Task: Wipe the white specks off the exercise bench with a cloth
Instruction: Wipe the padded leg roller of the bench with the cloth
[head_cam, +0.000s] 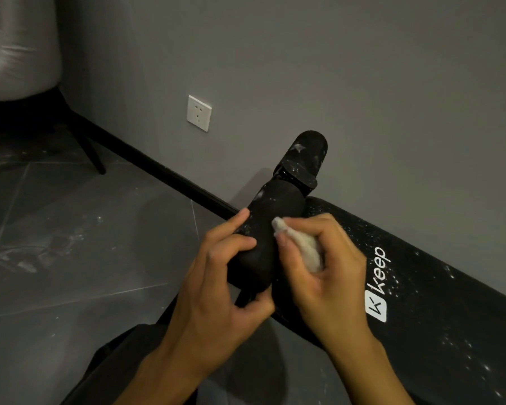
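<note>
Location: a room in a home, used for exercise. Indicators: a plain grey wall [304, 68] with a black skirting [158, 171] along its foot; a white socket [199, 113] set low on that wall; a floor [70, 244] of large dark grey tiles with pale grout lines and white dust marks; a pale upholstered chair [18, 54] on thin black legs in the corner; a black padded bench [435, 302] marked "keep", standing beside the wall.
</note>
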A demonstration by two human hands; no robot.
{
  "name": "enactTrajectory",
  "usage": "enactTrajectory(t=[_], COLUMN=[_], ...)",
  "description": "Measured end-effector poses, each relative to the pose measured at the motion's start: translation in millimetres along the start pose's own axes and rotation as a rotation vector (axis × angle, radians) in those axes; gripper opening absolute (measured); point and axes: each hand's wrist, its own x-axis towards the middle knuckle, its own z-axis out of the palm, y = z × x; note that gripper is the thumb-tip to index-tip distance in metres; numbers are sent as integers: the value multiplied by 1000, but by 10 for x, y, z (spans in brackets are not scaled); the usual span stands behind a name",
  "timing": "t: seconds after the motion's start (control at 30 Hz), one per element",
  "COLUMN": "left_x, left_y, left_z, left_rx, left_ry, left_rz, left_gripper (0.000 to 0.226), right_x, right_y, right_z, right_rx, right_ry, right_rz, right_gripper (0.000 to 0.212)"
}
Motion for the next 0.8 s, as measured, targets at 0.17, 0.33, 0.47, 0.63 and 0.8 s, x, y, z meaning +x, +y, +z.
enactTrajectory(t=[0.17, 0.33, 0.47, 0.63, 0.8], left_x=[-5, -9, -15, -49, -104], left_y=[42, -2, -11, -39, -77], left_z=[-19, 6, 17, 3, 0], left_rx=[-32, 16, -65, 15, 55], left_ry=[-6, 16, 31, 59, 47], left_rz=[-18, 20, 25, 23, 65], left_gripper=[62, 74, 74, 72, 88], right_x=[-148, -30, -127, -36, -57], right_y=[-112, 51, -77, -51, -84], right_z=[19, -38, 6, 4, -4], right_rx=[14, -19, 21, -3, -30], right_ry=[-93, 12, -67, -63, -51], right_rz=[-155, 28, -91, -82, -49], right_gripper=[15, 15, 16, 13, 17])
